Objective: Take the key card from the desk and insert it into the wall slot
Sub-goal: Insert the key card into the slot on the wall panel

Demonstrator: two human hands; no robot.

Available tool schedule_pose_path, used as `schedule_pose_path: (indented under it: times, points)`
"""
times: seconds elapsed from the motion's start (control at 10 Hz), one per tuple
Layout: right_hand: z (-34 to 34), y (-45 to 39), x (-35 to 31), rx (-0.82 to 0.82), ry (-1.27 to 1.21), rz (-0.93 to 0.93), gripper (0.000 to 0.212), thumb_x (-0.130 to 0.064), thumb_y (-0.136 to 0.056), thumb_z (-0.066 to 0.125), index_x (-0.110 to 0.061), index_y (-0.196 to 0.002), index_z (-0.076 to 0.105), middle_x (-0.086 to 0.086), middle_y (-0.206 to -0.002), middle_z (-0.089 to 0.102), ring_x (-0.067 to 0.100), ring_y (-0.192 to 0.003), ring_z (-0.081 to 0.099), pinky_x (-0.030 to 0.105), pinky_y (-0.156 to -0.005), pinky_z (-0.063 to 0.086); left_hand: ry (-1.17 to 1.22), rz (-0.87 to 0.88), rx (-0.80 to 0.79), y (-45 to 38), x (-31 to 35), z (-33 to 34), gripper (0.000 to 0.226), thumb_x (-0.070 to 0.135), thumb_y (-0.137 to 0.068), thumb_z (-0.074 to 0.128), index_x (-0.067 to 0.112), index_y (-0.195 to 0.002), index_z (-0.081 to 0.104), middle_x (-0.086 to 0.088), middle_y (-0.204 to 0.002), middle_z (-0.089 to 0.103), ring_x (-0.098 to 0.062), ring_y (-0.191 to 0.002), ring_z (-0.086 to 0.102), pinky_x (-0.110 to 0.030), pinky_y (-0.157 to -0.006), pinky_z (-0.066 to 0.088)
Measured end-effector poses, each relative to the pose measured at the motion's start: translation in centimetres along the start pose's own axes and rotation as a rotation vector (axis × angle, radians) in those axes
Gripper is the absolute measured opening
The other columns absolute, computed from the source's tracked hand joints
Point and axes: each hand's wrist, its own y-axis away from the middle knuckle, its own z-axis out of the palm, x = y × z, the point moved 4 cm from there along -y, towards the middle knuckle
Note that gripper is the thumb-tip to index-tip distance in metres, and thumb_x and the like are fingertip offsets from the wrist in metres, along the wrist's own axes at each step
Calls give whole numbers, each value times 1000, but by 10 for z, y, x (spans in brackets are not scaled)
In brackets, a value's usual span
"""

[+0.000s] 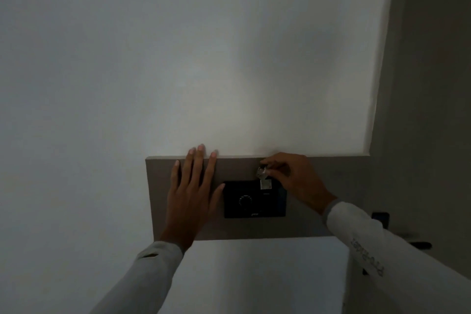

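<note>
A black wall panel [251, 205] with a round dial sits on a grey-brown board [237, 169] on the white wall. Its card slot is at the top right. A small white key card [265, 183] stands upright in the slot's top edge, with a metal key [261, 172] hanging from its top. My right hand [295, 176] pinches the card's top end from above and to the right. My left hand [193, 194] lies flat on the board, fingers spread, just left of the panel and touching its edge with the thumb. The room is dim.
The white wall [204, 58] fills most of the view. A darker wall or door frame [420, 109] runs down the right side, with a dark handle [420, 245] and a small dark fitting [381, 219] low down. A white surface [267, 275] lies below the board.
</note>
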Motion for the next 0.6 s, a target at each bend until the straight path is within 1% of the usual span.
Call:
schedule_pose_path:
  times: [0.1,0.2,0.3,0.4,0.5,0.6]
  points:
    - [2,10,0,28,104,-100,26,-3,-85,73,1,-110,74,19,-108,69,30,-100,66,43,-90,57,0,5,-3,1,-1,-1,72,54,-107,39,13,-165,28,-22,-172,28,-40,-159,26,-62,-124,34]
    - [0,22,1,100,288,-119,31,-11,-86,72,-5,-116,73,19,-132,57,35,-123,53,44,-103,50,-6,-1,-17,1,-1,-1,72,55,-107,37,13,-165,27,-22,-172,28,-40,-159,26,-62,-124,35]
    - [4,31,4,64,393,-117,39,-22,-90,67,-8,-126,68,17,-144,53,36,-134,48,50,-110,46,-14,0,-26,0,1,-2,73,56,-107,35,12,-165,25,-23,-172,25,-40,-160,24,-62,-125,34]
    - [9,38,-1,42,479,-94,43,-39,-93,60,-14,-128,67,9,-143,55,27,-134,49,41,-109,48,-32,-22,-39,2,5,-8,74,57,-106,33,14,-166,24,-22,-173,24,-39,-160,25,-61,-126,33]
    - [5,36,-4,-15,535,-61,48,-50,-93,52,-23,-130,64,1,-145,53,19,-135,45,37,-109,49,-33,-7,-77,5,5,-21,74,57,-106,29,15,-166,23,-20,-174,22,-38,-160,25,-61,-126,33]
    - [-2,34,-9,-131,415,47,58,-52,-95,49,-32,-149,40,-5,-158,38,13,-146,31,40,-119,38,-18,-4,-48,3,7,-46,73,57,-106,31,15,-165,26,-21,-173,25,-39,-159,26,-63,-124,35]
